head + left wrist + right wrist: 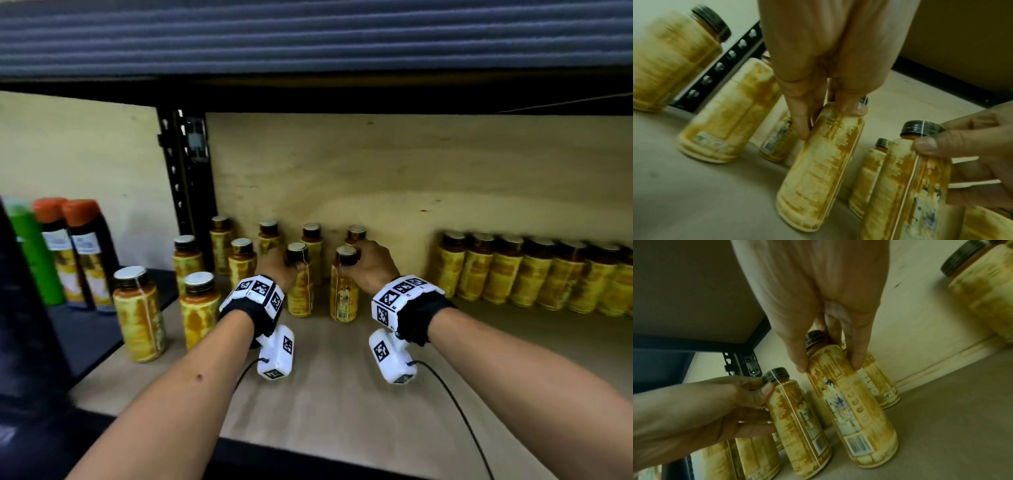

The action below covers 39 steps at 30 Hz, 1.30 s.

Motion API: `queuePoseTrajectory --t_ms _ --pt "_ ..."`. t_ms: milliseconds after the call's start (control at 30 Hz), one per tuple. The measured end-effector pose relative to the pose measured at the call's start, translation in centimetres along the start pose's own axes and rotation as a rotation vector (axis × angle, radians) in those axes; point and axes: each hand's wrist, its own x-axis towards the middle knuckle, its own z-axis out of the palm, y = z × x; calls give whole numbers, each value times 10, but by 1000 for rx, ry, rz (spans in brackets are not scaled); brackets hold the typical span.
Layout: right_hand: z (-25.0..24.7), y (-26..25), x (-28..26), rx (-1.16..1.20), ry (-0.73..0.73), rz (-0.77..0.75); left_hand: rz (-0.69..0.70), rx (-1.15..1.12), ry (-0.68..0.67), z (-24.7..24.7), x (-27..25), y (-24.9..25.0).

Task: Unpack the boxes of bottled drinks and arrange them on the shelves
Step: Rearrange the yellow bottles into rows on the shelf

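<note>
Two yellow-labelled drink bottles with dark caps are side by side at the middle of the wooden shelf (342,394). My left hand (287,265) grips the left bottle (299,291) near its neck, thumb and fingers pinching its shoulder (830,123). My right hand (356,262) holds the right bottle (344,294) the same way, fingers curled round its top (829,366). Both bottles are upright, their bases at the board. In each wrist view the other hand and its bottle (910,186) (797,426) show beside it. Several more such bottles (311,240) stand just behind.
A tight row of the same bottles (531,274) lines the back wall at right. Loose bottles (140,315) stand at front left by the black upright post (186,178). A green bottle (30,253) and orange-capped bottles (82,253) are on the neighbouring shelf. The upper shelf (308,92) hangs low overhead.
</note>
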Motion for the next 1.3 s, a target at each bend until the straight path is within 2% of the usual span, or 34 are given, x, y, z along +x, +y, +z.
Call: queuePoseTrajectory --t_ms 233,567,667,733,833,933,1033,1100,1233,1300 --pt "1 -7 -1 -142 4 26 -5 -58 44 8 -8 4" --pt "-6 -12 -6 -193 -19 39 9 118 -83 -5 -6 11" --pt "-8 -8 -5 -159 -60 26 2 127 -72 -6 -9 23" --pt "-17 -5 0 -88 -44 36 49 148 -13 -10 -8 39" --pt "-45 11 12 -42 110 97 197 126 66 -7 -6 71" --pt "-85 51 25 -87 173 181 293 104 43 18 -3 104" --pt "-124 99 32 -103 282 281 362 81 -40 65 1 131" --pt "-146 130 35 -149 321 310 340 33 -110 101 7 145" --pt "-162 172 40 -63 230 316 219 -98 -209 164 19 169" --pt "-162 178 44 -103 181 290 193 -133 -250 187 23 182"
